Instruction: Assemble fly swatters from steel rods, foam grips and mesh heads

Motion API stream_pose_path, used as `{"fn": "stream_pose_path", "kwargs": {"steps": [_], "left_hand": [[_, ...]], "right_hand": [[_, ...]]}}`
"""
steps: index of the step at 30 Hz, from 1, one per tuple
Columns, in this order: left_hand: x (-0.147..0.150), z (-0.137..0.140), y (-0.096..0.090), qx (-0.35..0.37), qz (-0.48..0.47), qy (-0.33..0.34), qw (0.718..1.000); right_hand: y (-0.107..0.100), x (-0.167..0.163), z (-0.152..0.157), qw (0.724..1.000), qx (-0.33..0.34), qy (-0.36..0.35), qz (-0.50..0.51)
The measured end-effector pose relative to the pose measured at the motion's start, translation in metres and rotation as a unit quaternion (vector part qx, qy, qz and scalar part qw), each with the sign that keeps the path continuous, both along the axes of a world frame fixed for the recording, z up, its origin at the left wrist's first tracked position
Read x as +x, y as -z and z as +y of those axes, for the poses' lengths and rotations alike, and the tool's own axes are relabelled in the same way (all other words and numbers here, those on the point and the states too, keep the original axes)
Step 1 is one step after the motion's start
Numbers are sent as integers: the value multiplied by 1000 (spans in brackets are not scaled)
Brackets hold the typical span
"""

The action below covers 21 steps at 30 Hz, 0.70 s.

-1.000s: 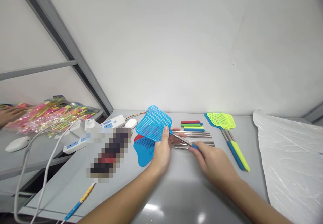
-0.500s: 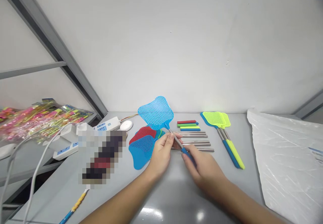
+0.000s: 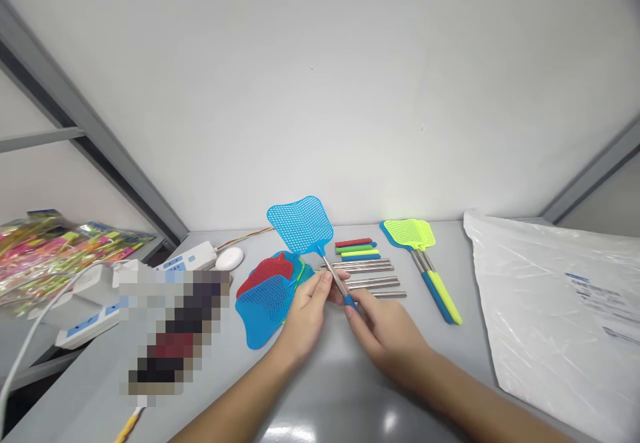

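Note:
A blue fly swatter (image 3: 302, 223) is held tilted in front of me, its mesh head up and to the left. My left hand (image 3: 314, 304) is closed around its metal rod just below the head. On the blue handle grip, my right hand (image 3: 384, 323) is closed, covering most of the grip. Loose swatter heads, among them a red one (image 3: 265, 272) and a blue one (image 3: 265, 306), lie overlapped left of my left hand. Behind my hands are several metal rods (image 3: 373, 283) and coloured handle grips (image 3: 357, 250).
Swatters with yellow and blue handles (image 3: 443, 295) lie to the right, beside a white plastic bag (image 3: 545, 310). On the left are a power strip (image 3: 187, 260), a round white disc (image 3: 229, 258), a pixelated object (image 3: 175, 336) and colourful packaged items (image 3: 65, 250).
The view has shifted, so most things on the table sit further left. Both hands keep hold of the blue fly swatter, with little visible change in their grip.

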State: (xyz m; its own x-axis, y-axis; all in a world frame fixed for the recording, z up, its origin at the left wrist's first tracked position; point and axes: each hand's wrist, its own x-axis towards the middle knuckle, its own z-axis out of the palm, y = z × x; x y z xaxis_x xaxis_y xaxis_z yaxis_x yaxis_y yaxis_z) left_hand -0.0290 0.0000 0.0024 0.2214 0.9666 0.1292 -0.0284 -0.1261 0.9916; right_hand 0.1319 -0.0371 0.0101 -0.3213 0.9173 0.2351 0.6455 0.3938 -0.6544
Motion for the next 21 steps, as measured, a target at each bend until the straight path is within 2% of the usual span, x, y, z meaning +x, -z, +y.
{"fn": "stream_pose_path", "kwargs": {"steps": [4,9,12,16,19,21], "left_hand": [[1,1,1,32,41,-7,999],[1,1,0,36,71,-22,997],[0,-1,-1,65,125,-18,990],[-1,-7,-1,176,216,22,960],[0,-10,2,253,263,67,929],[1,-11,3,277,280,87,915]], "right_hand": [[-2,6,7,998,50,32,-37],[-14,28,18,972,62,142,-177],[-21,53,20,941,39,216,-257],[-21,87,21,897,-27,308,-316],[-16,101,24,887,-68,313,-333],[-12,104,28,888,-84,304,-333]]}}
